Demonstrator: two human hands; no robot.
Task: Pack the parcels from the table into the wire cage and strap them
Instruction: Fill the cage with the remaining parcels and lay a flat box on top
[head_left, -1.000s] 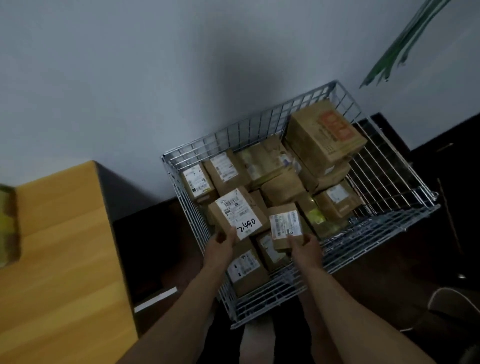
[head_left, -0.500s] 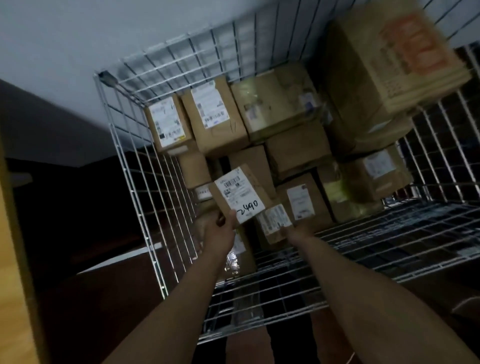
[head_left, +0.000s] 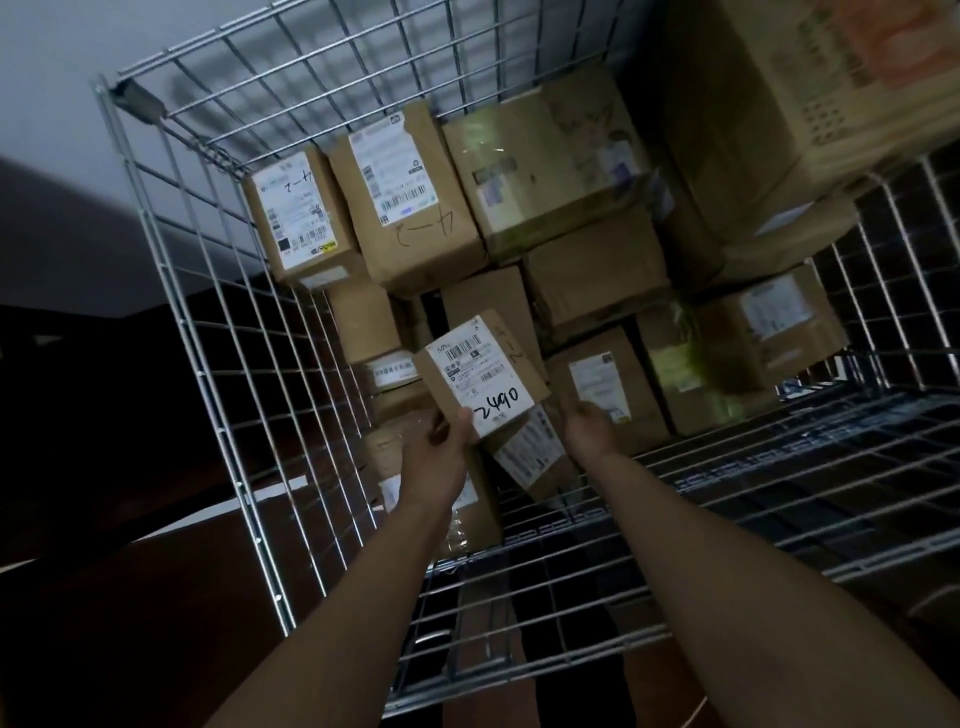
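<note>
Packing step: labelled parcel (head_left: 480, 379) low inside wire cage (head_left: 135, 97).
Left hand (head_left: 441, 454) fingers clamped on it, above stacked parcels (head_left: 415, 208); right hand (head_left: 589, 428) fingers hidden, cannot tell. Next: seat it, release.

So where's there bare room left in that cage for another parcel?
Hardly any. A narrow dark gap between the small plain box and the box behind the held parcel; perhaps a strip by the right wire wall. Elsewhere parcels crowd tight.

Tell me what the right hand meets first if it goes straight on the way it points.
Probably the brown parcel with a white label just beyond the right hand. Depth is unclear, so they may already touch.
</note>
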